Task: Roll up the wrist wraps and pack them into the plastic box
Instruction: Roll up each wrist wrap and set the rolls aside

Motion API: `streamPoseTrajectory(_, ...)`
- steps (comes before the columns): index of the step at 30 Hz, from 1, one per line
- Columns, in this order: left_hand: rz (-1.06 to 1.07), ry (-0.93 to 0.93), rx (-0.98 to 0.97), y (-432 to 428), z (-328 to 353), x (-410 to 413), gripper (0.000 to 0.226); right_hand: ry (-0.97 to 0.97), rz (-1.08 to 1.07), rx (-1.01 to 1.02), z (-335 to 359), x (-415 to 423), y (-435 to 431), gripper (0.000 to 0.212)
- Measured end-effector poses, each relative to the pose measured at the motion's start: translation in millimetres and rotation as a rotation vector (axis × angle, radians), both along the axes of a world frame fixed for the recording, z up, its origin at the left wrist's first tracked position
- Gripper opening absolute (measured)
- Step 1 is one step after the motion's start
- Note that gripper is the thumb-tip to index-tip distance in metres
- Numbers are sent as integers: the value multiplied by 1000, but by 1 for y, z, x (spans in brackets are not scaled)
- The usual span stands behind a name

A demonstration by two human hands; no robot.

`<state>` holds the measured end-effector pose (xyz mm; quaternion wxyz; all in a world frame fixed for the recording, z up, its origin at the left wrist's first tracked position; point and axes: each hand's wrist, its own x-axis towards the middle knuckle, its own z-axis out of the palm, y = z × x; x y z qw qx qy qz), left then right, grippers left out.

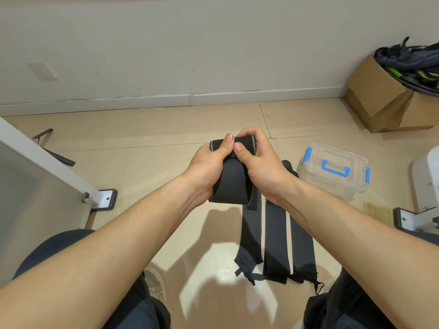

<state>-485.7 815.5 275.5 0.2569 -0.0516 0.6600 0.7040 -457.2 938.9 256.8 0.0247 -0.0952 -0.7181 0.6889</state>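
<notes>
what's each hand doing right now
Left hand: closed on the wrist wrap, thumb pressing its rolled end.
Right hand: closed on the same wrist wrap, thumb beside the left one.

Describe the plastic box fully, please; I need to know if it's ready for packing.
The plastic box is clear, seemingly empty, with a clear lid bearing a blue carry handle and blue side latches. The lid is on, apparently closed, so it isn't open for packing. It sits upright on the tiled floor, to the right of the hands and touching neither; a flat wrap's end lies beside it.
</notes>
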Motion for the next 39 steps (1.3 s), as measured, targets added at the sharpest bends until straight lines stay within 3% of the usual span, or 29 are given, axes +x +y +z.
streamPoseTrajectory(10,98,70,63,2,-6,-6,16,-180,-110,-225,0,-1,-4,28)
streamPoseTrajectory(13,73,148,-3,2,-11,-3,22,-221,-135,-219,0,-2,-3,25)
streamPoseTrajectory(17,19,213,-1,1,-11,-1,19,-262,-130,-272,2,-2,-4,56)
streamPoseTrajectory(22,-51,196,11,1,-8,-1,22,-118,-162,-195,0,-2,-4,26)
streamPoseTrajectory(26,-55,9,67,-1,-2,-6,39,-37,-119,-108,2,-1,-3,9)
streamPoseTrajectory(30,-81,26,-40,-3,1,-6,48,2,-53,-70,-2,2,-3,8)
streamPoseTrajectory(39,27,-6,36,-4,-1,-8,23,-42,-37,-137,-5,2,-4,15)
